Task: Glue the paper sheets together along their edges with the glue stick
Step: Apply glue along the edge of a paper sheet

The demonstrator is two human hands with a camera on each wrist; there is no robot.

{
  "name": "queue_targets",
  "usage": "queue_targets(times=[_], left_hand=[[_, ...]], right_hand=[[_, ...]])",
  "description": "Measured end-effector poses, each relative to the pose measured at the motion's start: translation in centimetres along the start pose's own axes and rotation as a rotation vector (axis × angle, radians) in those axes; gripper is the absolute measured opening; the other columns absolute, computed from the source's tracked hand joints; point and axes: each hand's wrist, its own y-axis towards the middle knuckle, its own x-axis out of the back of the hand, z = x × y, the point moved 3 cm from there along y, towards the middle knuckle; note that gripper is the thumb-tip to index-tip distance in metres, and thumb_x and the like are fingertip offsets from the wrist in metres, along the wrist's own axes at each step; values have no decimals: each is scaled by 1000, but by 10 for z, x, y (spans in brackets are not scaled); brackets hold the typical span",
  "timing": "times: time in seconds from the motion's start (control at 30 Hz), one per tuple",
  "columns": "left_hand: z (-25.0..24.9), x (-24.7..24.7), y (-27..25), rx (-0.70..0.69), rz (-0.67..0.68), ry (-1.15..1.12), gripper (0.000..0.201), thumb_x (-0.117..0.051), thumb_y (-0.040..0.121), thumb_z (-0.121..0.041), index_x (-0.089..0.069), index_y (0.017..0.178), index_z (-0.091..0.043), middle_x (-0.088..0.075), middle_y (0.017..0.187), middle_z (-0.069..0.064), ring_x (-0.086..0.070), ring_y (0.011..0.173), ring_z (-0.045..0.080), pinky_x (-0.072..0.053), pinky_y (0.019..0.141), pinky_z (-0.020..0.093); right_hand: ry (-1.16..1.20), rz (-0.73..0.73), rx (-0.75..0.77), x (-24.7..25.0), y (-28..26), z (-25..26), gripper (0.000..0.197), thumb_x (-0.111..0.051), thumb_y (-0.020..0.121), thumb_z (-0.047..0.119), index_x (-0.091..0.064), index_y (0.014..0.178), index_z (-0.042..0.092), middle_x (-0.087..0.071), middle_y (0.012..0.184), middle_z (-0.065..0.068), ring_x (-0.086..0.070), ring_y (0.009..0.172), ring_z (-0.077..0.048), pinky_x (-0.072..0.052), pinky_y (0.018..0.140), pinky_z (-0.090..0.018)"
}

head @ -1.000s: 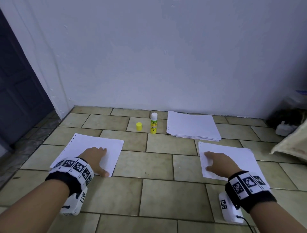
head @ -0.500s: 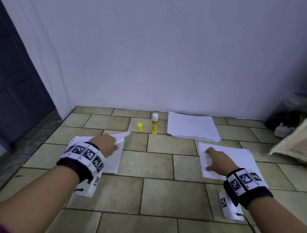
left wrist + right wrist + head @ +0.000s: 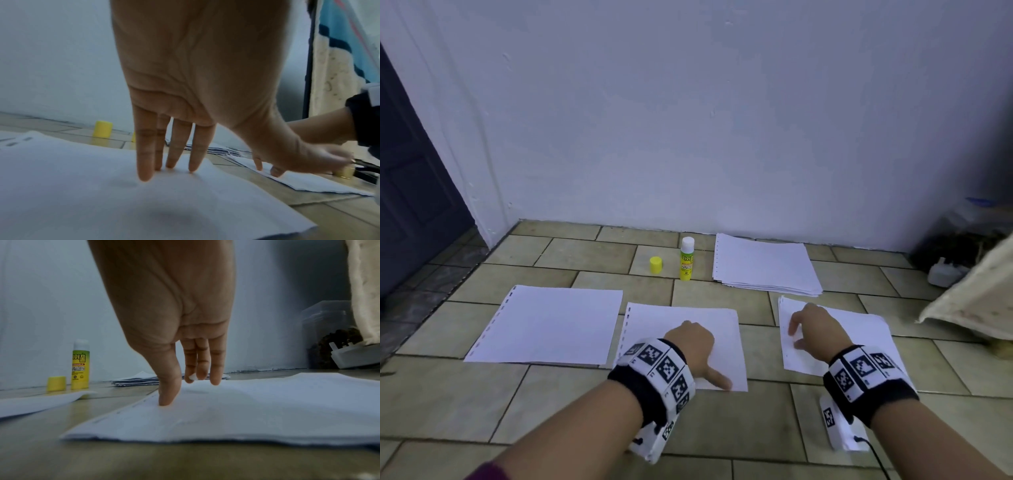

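Observation:
Three white sheets lie in a row on the tiled floor: a left sheet, a middle sheet and a right sheet. My left hand presses straight fingers flat on the middle sheet. Fingertips of my right hand rest on the right sheet near its left edge. The yellow-green glue stick stands upright and uncapped near the wall, its yellow cap just to its left. Neither hand touches the glue stick or the cap.
A stack of white paper lies to the right of the glue stick, by the wall. A dark door is at the left. A white plug, a clear container and a cream cloth crowd the right side.
My left hand lifted a sheet off the left spot, carried it rightward and laid it in the middle; another sheet stays at the left. The right hand has kept its place.

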Motion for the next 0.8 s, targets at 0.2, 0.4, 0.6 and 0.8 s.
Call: queue_targets(times=[0.2,0.4,0.6,0.8], left_hand=[[23,-5,13,-57,-83,6,66,-63,90,-10,-35,148,-26,-23,156,6,-13,144,25,-29,113,41],[42,-13,17,51,66,-27,78,-53,96,-39,0,154,-32,13,161,1,13,144,43,-18,113,63],[44,-19,25,75,87,24,80,-51,96,-42,6,153,-34,17,160,0,13,144,44,-19,111,63],[46,-22,32,96,114,32,80,-49,97,-41,7,152,-35,20,160,-3,16,143,44,-18,111,62]], right_hand=[[-34,76,12,2,7,-1,13,-61,87,16,-56,88,28,-58,105,5,-56,105,-13,-44,87,-20],[56,-52,-26,28,20,21,11,-58,87,19,-68,91,16,-63,94,5,-60,87,-14,-49,74,-24],[525,-89,107,51,61,95,36,-73,82,31,-62,112,14,-64,101,-2,-52,89,-10,-37,75,-21],[682,-29,73,41,108,152,66,-73,81,33,-42,137,15,-54,130,-6,-52,117,-19,-39,90,-26]])
